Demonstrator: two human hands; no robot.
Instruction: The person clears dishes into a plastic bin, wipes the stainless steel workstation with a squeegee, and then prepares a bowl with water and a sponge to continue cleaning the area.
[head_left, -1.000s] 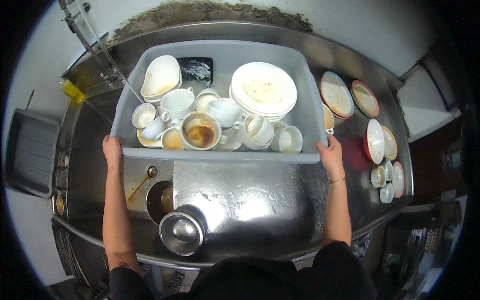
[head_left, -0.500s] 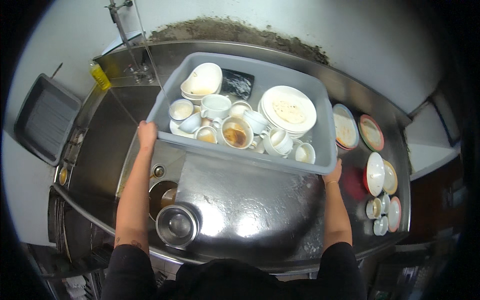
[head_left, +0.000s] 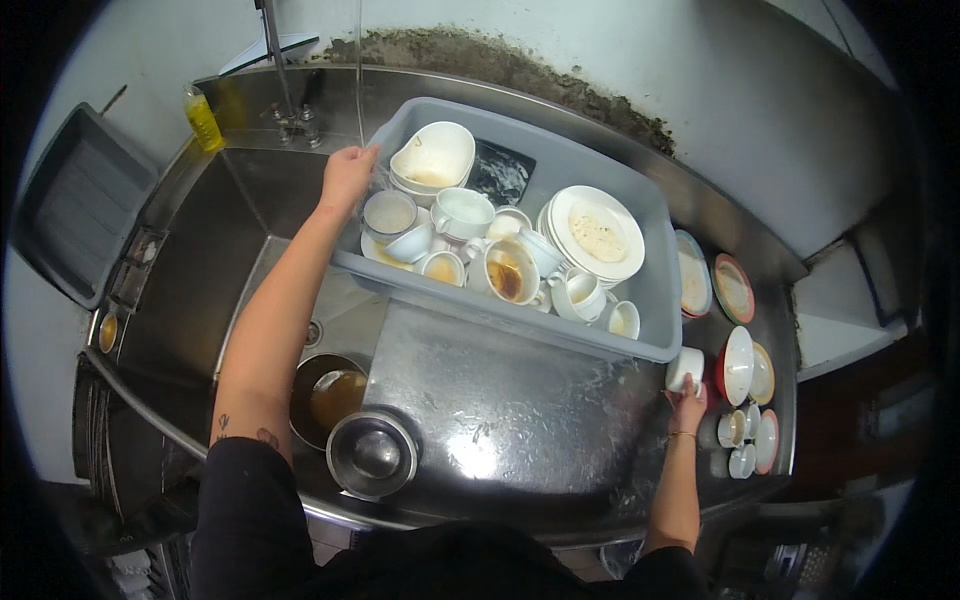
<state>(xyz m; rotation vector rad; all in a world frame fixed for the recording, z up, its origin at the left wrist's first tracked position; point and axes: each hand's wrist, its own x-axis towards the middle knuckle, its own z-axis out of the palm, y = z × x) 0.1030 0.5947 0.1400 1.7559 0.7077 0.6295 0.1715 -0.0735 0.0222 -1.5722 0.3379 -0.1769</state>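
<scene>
A grey plastic tub (head_left: 520, 342) of dirty dishes stands at the back of the steel sink counter. My left hand (head_left: 350, 175) is closed on its left rim. In my right hand (head_left: 688, 402) is a small white cup (head_left: 685, 368), held by the tub's front right corner. Inside the tub are white bowls (head_left: 440, 155), a stack of white plates (head_left: 597, 235) with food scraps, and several cups, among them a brown-stained one (head_left: 510, 272). A dark flat object (head_left: 500, 172) lies behind them.
On the right stand stained coloured-rim plates (head_left: 733, 287), a red bowl (head_left: 738, 365) and small cups (head_left: 742, 460). A steel bowl (head_left: 372, 455) sits by a pot of brown liquid (head_left: 337, 398) at front left. Behind the sink are a tap (head_left: 290, 120) and a yellow bottle (head_left: 203, 120).
My right hand has let go of the tub's right corner and now holds a white cup. The left hand has shifted farther back along the tub's left rim.
</scene>
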